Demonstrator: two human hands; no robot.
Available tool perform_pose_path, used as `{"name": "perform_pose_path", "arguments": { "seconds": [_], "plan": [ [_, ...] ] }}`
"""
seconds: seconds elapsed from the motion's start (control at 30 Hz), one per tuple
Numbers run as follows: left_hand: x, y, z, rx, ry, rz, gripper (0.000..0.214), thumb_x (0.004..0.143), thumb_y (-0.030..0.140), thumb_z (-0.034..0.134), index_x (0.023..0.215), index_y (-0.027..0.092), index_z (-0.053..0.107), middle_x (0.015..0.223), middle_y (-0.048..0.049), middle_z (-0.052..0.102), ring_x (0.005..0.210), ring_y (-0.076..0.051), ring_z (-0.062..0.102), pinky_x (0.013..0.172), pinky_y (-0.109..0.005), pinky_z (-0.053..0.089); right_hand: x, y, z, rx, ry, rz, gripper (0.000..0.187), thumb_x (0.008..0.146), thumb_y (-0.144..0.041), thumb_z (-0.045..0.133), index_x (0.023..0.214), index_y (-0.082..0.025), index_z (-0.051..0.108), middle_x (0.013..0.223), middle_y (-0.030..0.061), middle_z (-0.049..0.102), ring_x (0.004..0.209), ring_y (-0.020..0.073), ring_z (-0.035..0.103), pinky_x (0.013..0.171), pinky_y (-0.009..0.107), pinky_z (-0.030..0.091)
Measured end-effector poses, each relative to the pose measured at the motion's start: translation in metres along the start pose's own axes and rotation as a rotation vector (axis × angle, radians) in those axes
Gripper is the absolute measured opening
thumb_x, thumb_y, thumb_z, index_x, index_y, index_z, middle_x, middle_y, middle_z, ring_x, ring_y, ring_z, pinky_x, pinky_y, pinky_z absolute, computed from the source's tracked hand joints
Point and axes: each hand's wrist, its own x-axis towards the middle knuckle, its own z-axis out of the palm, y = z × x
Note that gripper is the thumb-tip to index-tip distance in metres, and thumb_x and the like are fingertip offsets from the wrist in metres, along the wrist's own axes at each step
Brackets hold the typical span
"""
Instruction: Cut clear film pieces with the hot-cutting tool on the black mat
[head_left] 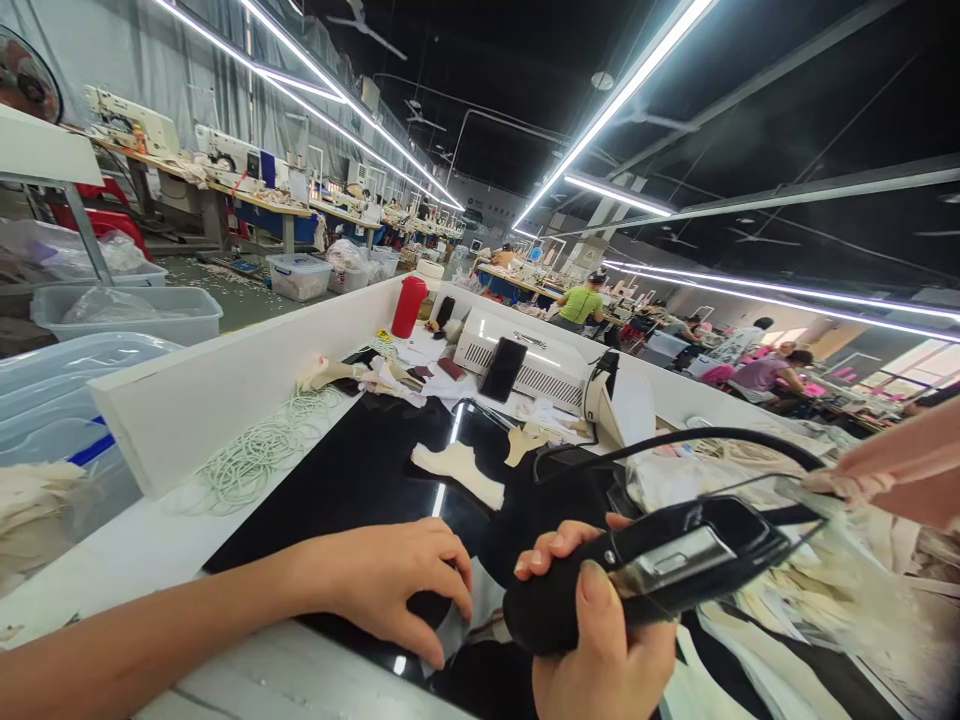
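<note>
My left hand (397, 580) rests low over the glossy black board (322, 490), thumb and curved fingers apart. Its fingertips touch a pale grey piece of material (480, 605), partly hidden under the hand. In my right hand (607, 650) is a black corded hand tool (660, 570) with a silver metal plate on its side; the fingers wrap round its rounded end and the thumb lies along it. Farther up the board lies a cream-coloured cut fabric piece (459, 472). A smaller beige piece (523, 443) lies to its right.
Green cord (262, 455) is heaped by the white left wall (247, 380). A phone (503, 368) leans on a white vented machine (555, 355), near a red bottle (409, 307). Fabric pieces and plastic (817, 580) are piled at right. Several people work beyond.
</note>
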Motion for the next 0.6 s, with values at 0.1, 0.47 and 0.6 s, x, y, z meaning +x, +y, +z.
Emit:
{"name": "perform_pose_path", "arguments": {
  "seconds": [0.1,0.47,0.6],
  "plan": [
    [0.001,0.0,-0.002,0.014,-0.028,0.005,0.034,0.083,0.037,0.086,0.113,0.024,0.076,0.122,-0.0085,0.068,0.111,-0.027,0.063,0.096,-0.034,0.05,0.001,-0.001,0.001,-0.007,0.003,0.0,0.031,0.088,-0.032,0.076,0.113,-0.028,0.059,0.079,-0.0036,0.065,0.062,0.0146,0.063,0.055,0.032,0.06],
    [0.0,-0.005,0.0,-0.004,-0.023,0.002,0.039,0.078,0.04,0.09,0.112,0.026,0.076,0.125,-0.007,0.068,0.113,-0.028,0.062,0.101,-0.037,0.051,-0.02,-0.01,0.018,0.065,0.021,0.063,0.034,0.09,-0.037,0.073,0.118,-0.03,0.056,0.081,-0.005,0.062,0.065,0.0133,0.06,0.059,0.029,0.055],
    [0.0,-0.003,-0.002,-0.01,-0.022,0.005,0.039,0.077,0.039,0.091,0.109,0.023,0.077,0.123,-0.0076,0.069,0.114,-0.028,0.063,0.102,-0.035,0.05,-0.014,-0.004,0.01,0.067,-0.056,0.024,0.032,0.09,-0.033,0.072,0.118,-0.029,0.057,0.079,-0.0035,0.065,0.062,0.0146,0.062,0.056,0.031,0.057]
  ]
}}
